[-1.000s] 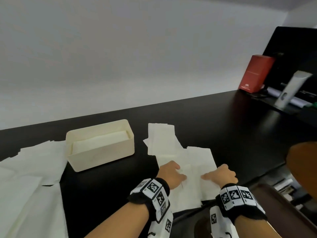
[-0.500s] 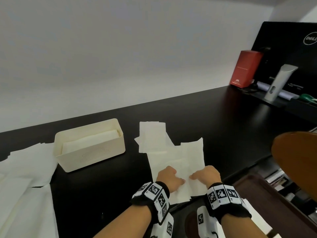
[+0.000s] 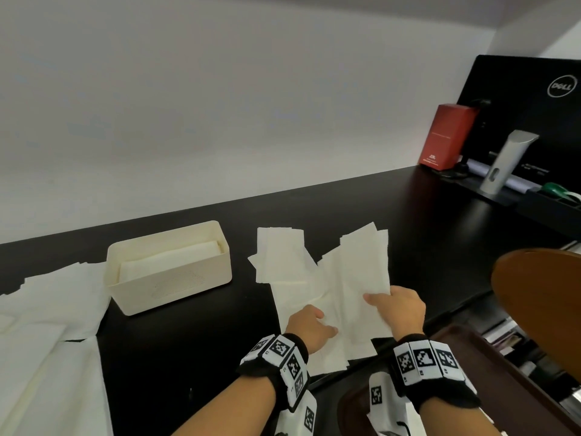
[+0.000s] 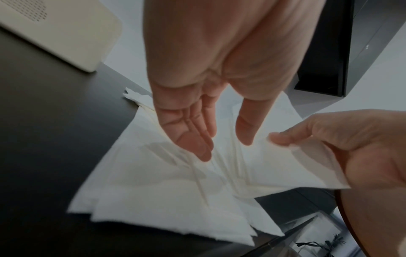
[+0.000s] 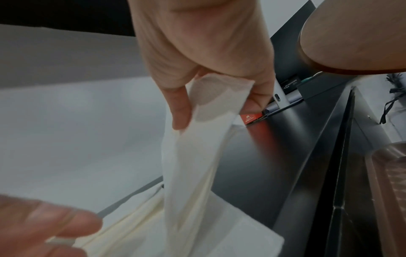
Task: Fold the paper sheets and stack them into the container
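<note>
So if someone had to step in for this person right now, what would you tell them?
Right hand pinches the lifted edge of the top paper sheet. Left hand rests open, fingers straight, pressing that sheet to the table.
Container sits left of the sheets and already holds folded paper.
More sheets wait under this one and in a pile at far left.
Left: finish this fold, put it in the container, then fold the rest.
</note>
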`<state>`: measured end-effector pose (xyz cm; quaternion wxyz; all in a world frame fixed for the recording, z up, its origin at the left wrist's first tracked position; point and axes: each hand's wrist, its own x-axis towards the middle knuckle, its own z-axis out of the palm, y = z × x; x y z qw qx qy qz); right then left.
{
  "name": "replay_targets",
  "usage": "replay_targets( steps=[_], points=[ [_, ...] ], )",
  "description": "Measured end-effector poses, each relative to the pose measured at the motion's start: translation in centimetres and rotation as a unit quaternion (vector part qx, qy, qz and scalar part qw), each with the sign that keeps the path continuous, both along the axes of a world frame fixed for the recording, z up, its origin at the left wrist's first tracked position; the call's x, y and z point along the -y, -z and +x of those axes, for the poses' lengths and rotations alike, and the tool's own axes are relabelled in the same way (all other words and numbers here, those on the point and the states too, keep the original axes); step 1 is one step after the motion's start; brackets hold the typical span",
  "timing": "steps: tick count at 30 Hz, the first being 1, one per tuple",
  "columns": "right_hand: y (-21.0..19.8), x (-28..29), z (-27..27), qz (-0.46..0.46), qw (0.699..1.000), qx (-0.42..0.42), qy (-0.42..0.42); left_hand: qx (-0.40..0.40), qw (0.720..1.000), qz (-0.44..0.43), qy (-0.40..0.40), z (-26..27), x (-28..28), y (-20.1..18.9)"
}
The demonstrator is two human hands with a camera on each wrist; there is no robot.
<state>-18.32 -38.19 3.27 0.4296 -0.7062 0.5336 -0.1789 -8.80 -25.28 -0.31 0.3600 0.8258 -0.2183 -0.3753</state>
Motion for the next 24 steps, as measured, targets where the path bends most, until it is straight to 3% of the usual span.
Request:
replay_targets(
  steps=[5,8,10,13,15,24],
  points=[
    [-2.4,-1.0,0.7,0.018,0.985,0.169,-0.019,-0.034,0.998,-0.046,-0.029,0.5,-0.9,-0.8],
    [-3.8,-2.3,1.8,0.102,0.957,0.262,-0.071,-0.122,0.984,-0.11,-0.067,0.7,-1.7,-2.8],
    [-4.4,-3.4,2.7,0.16,0.936,0.29,-0.117,-0.209,0.956,-0.17,-0.118,1.0,-2.5,-3.9],
    [-4.8,-5.2,3.9,0.218,0.915,0.278,-0.196,-0.303,0.881,-0.301,-0.202,1.9,-4.2,-5.2],
    [-4.6,-6.4,4.5,0.235,0.909,0.246,-0.239,-0.299,0.855,-0.348,-0.241,3.0,-5.7,-5.6],
    [-4.1,-11.5,6.5,0.27,0.863,0.155,-0.397,-0.223,0.844,-0.384,-0.3,7.8,-14.0,-5.5]
  ],
)
